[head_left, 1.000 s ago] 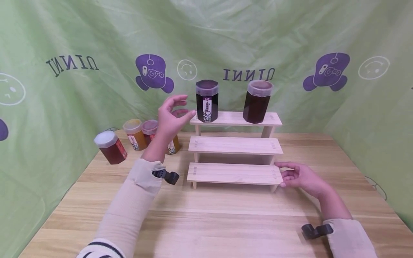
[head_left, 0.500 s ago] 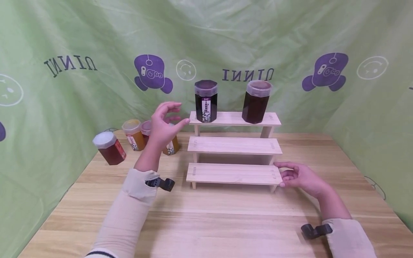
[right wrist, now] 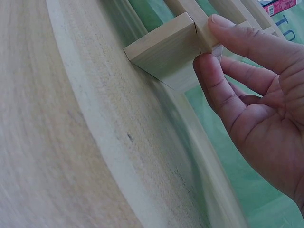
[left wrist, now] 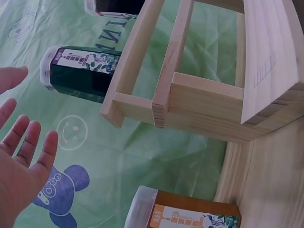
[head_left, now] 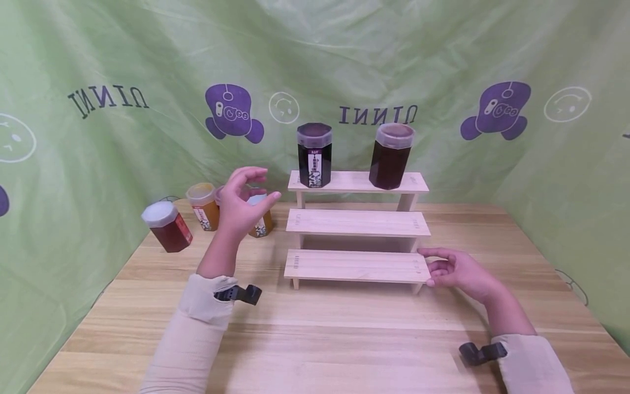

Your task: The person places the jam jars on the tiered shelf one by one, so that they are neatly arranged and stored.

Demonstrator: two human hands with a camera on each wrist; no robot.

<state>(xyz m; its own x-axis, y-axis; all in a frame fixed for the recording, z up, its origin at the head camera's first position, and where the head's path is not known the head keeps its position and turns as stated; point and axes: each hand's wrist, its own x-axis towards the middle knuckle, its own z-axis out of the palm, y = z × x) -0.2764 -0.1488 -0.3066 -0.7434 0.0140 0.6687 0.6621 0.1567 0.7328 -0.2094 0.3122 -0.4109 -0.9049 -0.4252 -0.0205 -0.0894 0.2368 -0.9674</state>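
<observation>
Looks forward and down over the bench (head_left: pixel 344 339) from the head; from both wrists, closer, sharing the wooden stand (head_left: pixel 358 222).

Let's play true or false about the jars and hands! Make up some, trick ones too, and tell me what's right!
1. Two dark jars stand on the top shelf. True.

2. The left hand is holding a jar. False: it holds nothing.

3. The right hand touches the bottom shelf. True.

4. All the jars are on the shelves. False: some are on the table.

5. In the head view, the leftmost jar is on the table. True.

6. The curtain at the back is red. False: it is green, with purple and white pictures.
</observation>
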